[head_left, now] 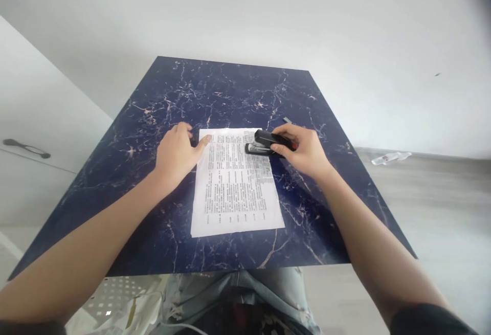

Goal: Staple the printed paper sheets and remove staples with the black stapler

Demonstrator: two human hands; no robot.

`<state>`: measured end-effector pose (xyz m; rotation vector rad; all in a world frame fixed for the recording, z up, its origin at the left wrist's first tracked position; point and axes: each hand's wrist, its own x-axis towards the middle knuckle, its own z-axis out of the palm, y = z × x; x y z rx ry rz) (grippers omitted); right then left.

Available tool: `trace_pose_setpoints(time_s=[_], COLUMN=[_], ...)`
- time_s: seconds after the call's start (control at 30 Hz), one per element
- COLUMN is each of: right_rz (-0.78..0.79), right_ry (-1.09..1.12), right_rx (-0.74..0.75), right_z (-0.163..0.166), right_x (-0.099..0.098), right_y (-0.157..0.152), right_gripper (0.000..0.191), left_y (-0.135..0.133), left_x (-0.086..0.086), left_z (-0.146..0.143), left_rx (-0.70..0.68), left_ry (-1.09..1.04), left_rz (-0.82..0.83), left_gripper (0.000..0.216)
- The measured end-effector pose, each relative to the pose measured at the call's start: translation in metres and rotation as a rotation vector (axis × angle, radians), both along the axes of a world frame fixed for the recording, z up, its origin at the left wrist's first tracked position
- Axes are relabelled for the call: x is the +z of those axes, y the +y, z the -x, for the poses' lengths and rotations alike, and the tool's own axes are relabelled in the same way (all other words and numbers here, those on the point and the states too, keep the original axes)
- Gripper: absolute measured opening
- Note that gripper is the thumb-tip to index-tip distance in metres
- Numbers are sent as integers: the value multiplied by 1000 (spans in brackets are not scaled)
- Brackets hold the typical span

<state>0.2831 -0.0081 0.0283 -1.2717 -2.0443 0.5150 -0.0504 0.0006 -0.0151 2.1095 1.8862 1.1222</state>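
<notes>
A printed white paper sheet (236, 186) lies flat in the middle of a dark blue marbled table (161, 99). My left hand (177, 152) rests on the table at the sheet's top left corner, the thumb pressing on the paper's edge. My right hand (304, 150) grips a black stapler (265, 142) from its rear end. The stapler's jaw sits over the sheet's top right corner.
A small dark object (287, 119) lies on the table beyond the stapler. A white cabinet with a dark handle (26, 148) stands to the left. A clear plastic bottle (389, 158) lies on the floor at the right. The white wall is behind the table.
</notes>
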Motion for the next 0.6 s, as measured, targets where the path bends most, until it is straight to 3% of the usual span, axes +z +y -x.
trace_pose_setpoints(time_s=[0.1,0.2,0.4,0.6], right_rz=[37,65,72,90], right_ry=[-77,-187,-244,-379], right_rx=[-87,-121,-42,21], right_z=[-27,-45,-42,-54], right_x=[4,4,-6,4], right_y=[13,20,24,23], right_gripper=[19,20,25,24], left_y=[3,4,2,4], left_x=[-15,-23,-15,-8], left_z=[3,-1,-11,-10], left_rx=[8,-61,-95,-114], left_ry=[89,127,-78,-274], left_rz=[93,132,56,-73], left_gripper=[41,29,9,15])
